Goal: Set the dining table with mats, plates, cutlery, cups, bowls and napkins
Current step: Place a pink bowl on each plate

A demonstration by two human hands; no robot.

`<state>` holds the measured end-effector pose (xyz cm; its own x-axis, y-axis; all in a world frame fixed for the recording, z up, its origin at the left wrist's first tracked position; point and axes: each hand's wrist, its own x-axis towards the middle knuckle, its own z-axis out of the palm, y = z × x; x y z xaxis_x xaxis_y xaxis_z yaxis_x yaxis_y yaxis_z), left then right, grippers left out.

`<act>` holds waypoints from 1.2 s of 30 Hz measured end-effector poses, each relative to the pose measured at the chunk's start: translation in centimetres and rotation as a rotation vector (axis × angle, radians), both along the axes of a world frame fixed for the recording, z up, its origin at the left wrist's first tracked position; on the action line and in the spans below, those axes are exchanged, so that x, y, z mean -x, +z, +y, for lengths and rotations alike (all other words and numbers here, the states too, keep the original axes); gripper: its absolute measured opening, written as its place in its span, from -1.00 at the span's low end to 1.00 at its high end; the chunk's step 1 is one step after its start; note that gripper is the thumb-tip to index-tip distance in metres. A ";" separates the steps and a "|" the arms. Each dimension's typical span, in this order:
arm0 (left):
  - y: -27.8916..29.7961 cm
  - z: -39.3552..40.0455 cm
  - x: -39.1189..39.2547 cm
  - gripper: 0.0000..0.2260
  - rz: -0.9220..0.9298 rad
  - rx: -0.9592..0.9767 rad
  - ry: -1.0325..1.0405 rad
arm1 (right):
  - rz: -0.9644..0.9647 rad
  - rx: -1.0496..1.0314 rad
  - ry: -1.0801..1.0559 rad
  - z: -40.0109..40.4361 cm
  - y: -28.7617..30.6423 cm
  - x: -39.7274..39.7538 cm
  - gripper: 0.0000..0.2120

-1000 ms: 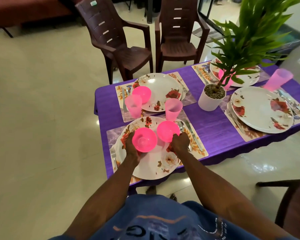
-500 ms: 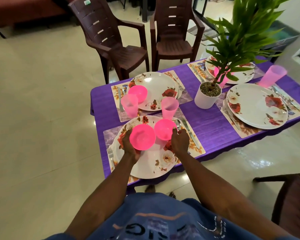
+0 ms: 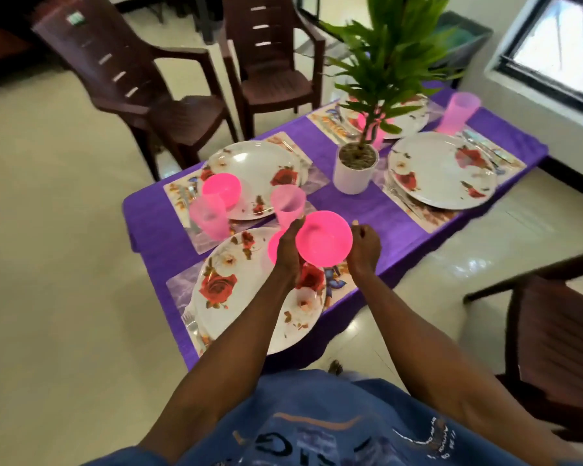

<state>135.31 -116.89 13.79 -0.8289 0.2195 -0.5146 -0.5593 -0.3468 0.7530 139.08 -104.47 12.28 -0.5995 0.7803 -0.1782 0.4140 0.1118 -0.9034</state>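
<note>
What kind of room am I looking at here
Most likely a home dining area: a table under a purple cloth laid with flowered plates, brown plastic chairs beside it, and a potted plant in the middle.

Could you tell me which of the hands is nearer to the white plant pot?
Right. The right hand is below-left of the white plant pot; the left hand, holding a pink plastic bowl, is farther left.

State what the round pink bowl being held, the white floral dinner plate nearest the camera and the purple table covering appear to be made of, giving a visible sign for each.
Round pink bowl: probably plastic, its wall glowing slightly translucent.
White floral dinner plate: glossy, perhaps melamine or glazed ceramic; printed roses, soft sheen.
Purple table covering: looks like woven cloth, matte and faintly streaked, draping over the edge.
</note>
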 end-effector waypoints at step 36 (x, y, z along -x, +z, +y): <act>-3.3 43.3 3.4 -0.72 0.156 0.608 0.053 | -0.185 -0.030 0.136 42.5 -0.6 0.9 -0.65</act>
<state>131.87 -73.61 10.54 -0.9059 -0.1181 -0.4068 -0.4210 0.1447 0.8955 138.16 -61.94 11.70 -0.6588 0.7011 -0.2728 0.5513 0.2032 -0.8092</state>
